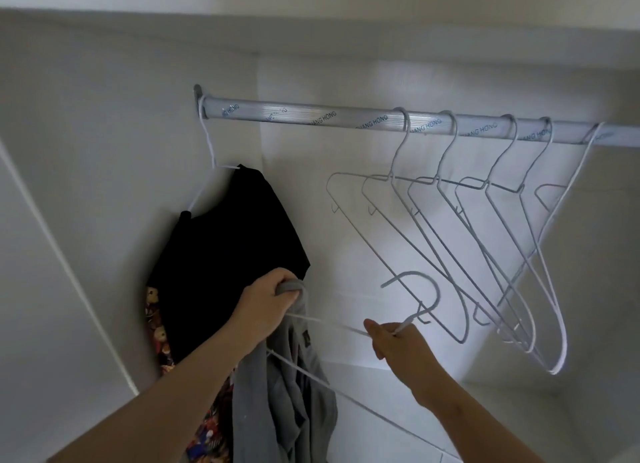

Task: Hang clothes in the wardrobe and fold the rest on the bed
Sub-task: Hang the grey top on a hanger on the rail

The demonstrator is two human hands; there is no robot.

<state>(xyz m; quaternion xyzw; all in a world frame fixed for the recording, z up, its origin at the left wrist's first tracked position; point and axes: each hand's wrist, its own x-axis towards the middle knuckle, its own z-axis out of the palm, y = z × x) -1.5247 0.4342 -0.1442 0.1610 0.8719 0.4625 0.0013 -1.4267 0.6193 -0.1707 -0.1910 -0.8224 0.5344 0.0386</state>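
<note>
View looks up into the wardrobe [104, 151]. The rail [311, 115] runs across the top, from about 11 o'clock to 2 o'clock.

L hand [268, 298], at 7 o'clock from the centre, has its fingers curled tight round a bunch of the grey garment [277, 403], at one shoulder end of a white hanger [415, 273]. The rest of the grey cloth hangs down from this fist to 6 o'clock, between the two forearms.

R hand [394, 341], at 5 o'clock, pinches the neck of the same hanger w/ thumb and fingers, just under the hook. The hook points up, to 12 o'clock of the R hand. It is free in the air, well below the rail and not touching it.

At 9 o'clock a black garment [228, 255] hangs on another white hanger at the L end of the rail, near the side wall. Behind it, at 8 o'clock, shows an edge of patterned cloth [154, 324], orange and dark.

At 3 o'clock a row of empty hangers [485, 241] hangs on the rail, all tilted, w/ lower ends swung to the R.
</note>
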